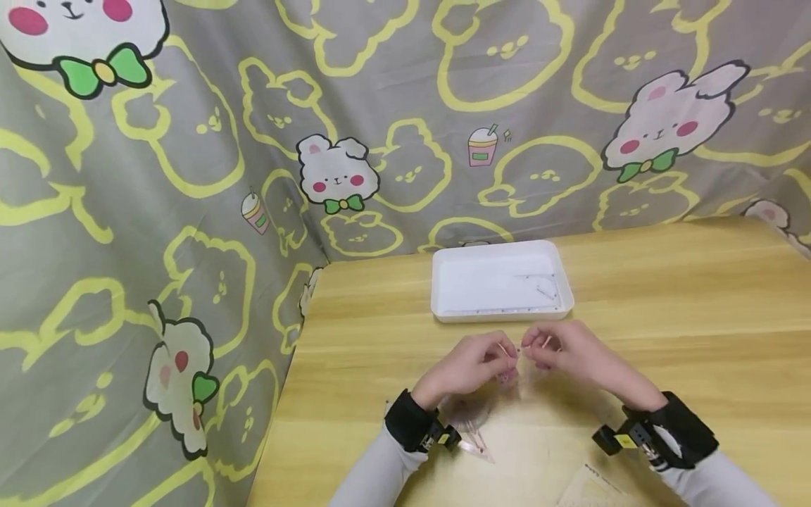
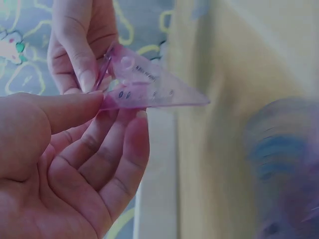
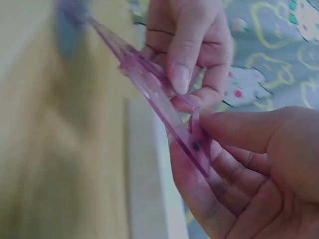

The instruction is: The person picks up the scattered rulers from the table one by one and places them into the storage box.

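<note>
In the left wrist view, my left hand (image 2: 75,154) pinches a small pink see-through set square (image 2: 144,87) with printed marks, thumb on top and fingers below. My right hand (image 3: 249,164) pinches the pink plastic (image 3: 169,119) at its other end. Whether the edges between the hands belong to one piece or two, I cannot tell. Both hands, left (image 1: 475,362) and right (image 1: 570,352), are close together above the table, just in front of a white tray (image 1: 437,296).
Clear drawing pieces, among them a ruler along the near side, lie in the tray. On the wooden table (image 1: 355,331), a round protractor (image 1: 465,412) and a triangular tip (image 1: 478,451) show by the left wrist. Another clear set square (image 1: 592,486) lies near the front edge. A patterned curtain (image 1: 405,84) hangs behind.
</note>
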Motion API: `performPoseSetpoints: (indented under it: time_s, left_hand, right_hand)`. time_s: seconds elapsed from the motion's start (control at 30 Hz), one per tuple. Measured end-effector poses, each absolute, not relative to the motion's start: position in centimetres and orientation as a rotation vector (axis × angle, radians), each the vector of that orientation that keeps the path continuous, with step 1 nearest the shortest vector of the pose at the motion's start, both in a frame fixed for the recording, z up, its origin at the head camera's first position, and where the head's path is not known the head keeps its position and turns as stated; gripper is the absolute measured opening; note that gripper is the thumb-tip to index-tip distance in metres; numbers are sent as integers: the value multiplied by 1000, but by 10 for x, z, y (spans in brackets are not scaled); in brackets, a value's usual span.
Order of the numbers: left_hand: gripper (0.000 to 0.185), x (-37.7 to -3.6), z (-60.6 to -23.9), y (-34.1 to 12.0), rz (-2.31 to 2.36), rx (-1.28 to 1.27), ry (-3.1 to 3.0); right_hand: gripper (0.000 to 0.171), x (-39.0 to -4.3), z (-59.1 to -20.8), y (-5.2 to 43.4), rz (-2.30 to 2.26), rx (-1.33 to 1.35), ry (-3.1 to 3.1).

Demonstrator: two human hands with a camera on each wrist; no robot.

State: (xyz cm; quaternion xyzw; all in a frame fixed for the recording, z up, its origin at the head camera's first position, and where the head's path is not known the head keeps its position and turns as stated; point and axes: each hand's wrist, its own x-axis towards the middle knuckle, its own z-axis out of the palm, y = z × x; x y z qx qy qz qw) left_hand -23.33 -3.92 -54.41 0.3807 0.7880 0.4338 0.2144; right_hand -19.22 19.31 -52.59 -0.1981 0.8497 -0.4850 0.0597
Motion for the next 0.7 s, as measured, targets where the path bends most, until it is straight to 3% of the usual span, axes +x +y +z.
performPoseSetpoints:
  time_s: [0.33,0.7]
  left_hand:
    - [18,-274,-531,-31,1309,960,2204]
    - [7,-308,-531,-45,1519,820,2302]
  right_hand:
    - [15,-224,-512,192,-1571,-390,2568]
    - [22,-253,-520,180,-1660,-339,2645]
